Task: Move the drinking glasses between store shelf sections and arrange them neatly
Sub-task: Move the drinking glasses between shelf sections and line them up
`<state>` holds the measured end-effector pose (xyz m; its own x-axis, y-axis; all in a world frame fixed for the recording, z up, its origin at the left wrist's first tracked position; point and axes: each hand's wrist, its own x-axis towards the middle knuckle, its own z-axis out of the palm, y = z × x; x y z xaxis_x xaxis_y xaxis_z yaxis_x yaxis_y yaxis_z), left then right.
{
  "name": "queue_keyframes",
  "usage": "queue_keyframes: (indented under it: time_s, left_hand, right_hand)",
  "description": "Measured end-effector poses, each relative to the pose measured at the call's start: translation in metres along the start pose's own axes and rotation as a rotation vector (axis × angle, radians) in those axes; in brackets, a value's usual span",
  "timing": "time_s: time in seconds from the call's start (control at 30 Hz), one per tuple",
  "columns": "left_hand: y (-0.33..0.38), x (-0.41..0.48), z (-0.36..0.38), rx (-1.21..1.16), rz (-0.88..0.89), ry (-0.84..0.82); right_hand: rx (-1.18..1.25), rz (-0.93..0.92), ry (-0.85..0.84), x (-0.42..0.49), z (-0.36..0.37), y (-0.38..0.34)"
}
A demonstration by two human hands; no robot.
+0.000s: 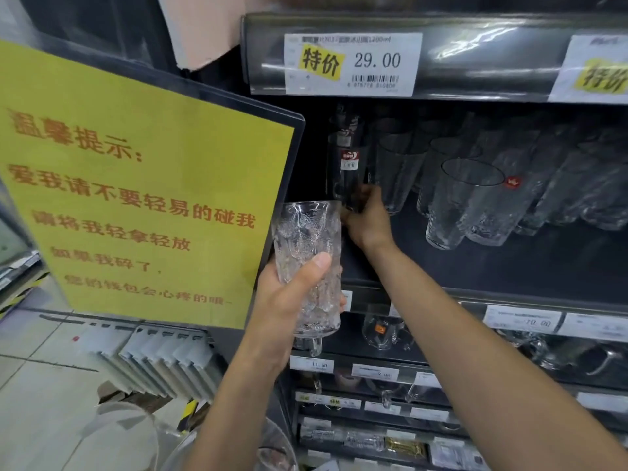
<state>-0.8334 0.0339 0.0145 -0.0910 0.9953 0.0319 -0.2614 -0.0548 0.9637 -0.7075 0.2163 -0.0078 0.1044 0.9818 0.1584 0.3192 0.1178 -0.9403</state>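
Note:
My left hand (289, 297) grips a tall textured clear glass (307, 253) and holds it upright in front of the shelf's left edge. My right hand (368, 219) reaches into the dark shelf (475, 266) and holds the base of a tall smooth glass with a red label (348, 164) at the shelf's far left. Several more clear glasses (465, 205) stand in rows to the right of it, some with red stickers.
A yellow warning sign (142, 185) hangs left of the shelf, close to the held glass. Price tags (351, 62) line the shelf rails. Lower shelves hold glass mugs (384, 331) and small items. White boxed goods (163, 358) sit on the floor at the lower left.

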Motion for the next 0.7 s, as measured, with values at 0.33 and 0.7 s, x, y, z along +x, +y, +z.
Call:
queue_keyframes:
  time_s: [0.33,0.7]
  left_hand:
    - [0.0002,-0.0013,0.0004,-0.003,0.017,-0.016]
    - [-0.0017,-0.0046,0.0034,-0.038,0.020,-0.073]
  right_hand:
    - [-0.034,-0.040,0.021,0.0047,0.0017,0.0031]
    - [0.012,-0.007,0.037,0.0031,0.0014,0.0016]
